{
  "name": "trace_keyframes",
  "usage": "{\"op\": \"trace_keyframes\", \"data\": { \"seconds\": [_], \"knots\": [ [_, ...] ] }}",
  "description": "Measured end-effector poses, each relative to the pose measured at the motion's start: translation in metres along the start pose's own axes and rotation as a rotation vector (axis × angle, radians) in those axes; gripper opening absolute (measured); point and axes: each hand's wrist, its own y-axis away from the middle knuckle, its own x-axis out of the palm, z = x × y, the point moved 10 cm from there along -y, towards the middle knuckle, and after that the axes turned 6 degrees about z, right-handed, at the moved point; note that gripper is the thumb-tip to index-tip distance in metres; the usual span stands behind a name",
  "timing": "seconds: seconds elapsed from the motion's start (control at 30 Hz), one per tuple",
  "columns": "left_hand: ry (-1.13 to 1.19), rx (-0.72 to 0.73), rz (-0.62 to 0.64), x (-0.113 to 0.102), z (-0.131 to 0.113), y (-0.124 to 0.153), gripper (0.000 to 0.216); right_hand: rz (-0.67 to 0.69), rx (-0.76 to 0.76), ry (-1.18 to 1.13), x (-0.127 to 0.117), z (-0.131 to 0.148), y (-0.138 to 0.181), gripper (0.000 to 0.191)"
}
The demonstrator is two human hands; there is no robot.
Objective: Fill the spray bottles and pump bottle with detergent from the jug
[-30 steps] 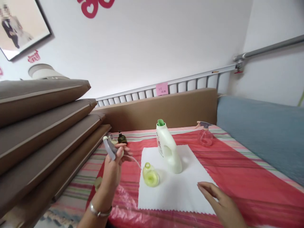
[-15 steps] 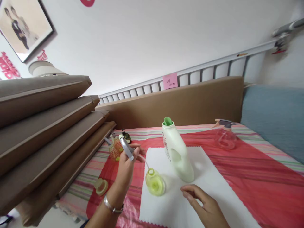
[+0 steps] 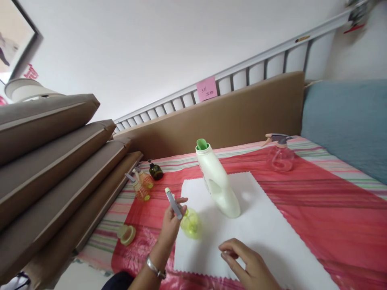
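Note:
My left hand point(image 3: 171, 224) is closed on a grey spray trigger head point(image 3: 173, 202), held right over the neck of a small yellow-green bottle point(image 3: 191, 223) that stands on the white cloth point(image 3: 260, 237). The head's tube is hidden, so I cannot tell how far it sits in the bottle. My right hand point(image 3: 246, 264) hovers low over the cloth's near edge, fingers loosely curled with nothing in them. A white detergent jug point(image 3: 218, 181) with a green spout stands on the cloth behind the small bottle.
A red plastic sheet point(image 3: 317, 201) covers the striped bed. At the left are two small orange spray bottles point(image 3: 140, 185), a dark round bottle point(image 3: 156, 171) and a pale green cap point(image 3: 127, 234). A clear pink spray bottle point(image 3: 279, 155) stands far right. Stacked brown cushions point(image 3: 51, 169) fill the left.
My left hand has brought the trigger head from up at the left down onto the small green bottle. My right hand has slid left along the cloth and curled. The view has turned left.

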Motion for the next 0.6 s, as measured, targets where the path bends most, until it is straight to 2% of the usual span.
{"op": "trace_keyframes", "data": {
  "seconds": [0.1, 0.23, 0.6],
  "knots": [
    [0.010, -0.023, 0.001, 0.006, 0.013, 0.000, 0.030, -0.014, 0.012, 0.001, 0.004, -0.002, 0.003, 0.016],
    [0.052, -0.053, -0.045, 0.005, 0.013, -0.002, 0.031, 0.017, 0.008, 0.024, 0.010, -0.001, 0.004, 0.013],
    [-0.023, -0.003, -0.043, 0.013, 0.018, -0.009, 0.027, 0.131, 0.068, 0.076, 0.013, -0.001, 0.005, 0.010]
  ]
}}
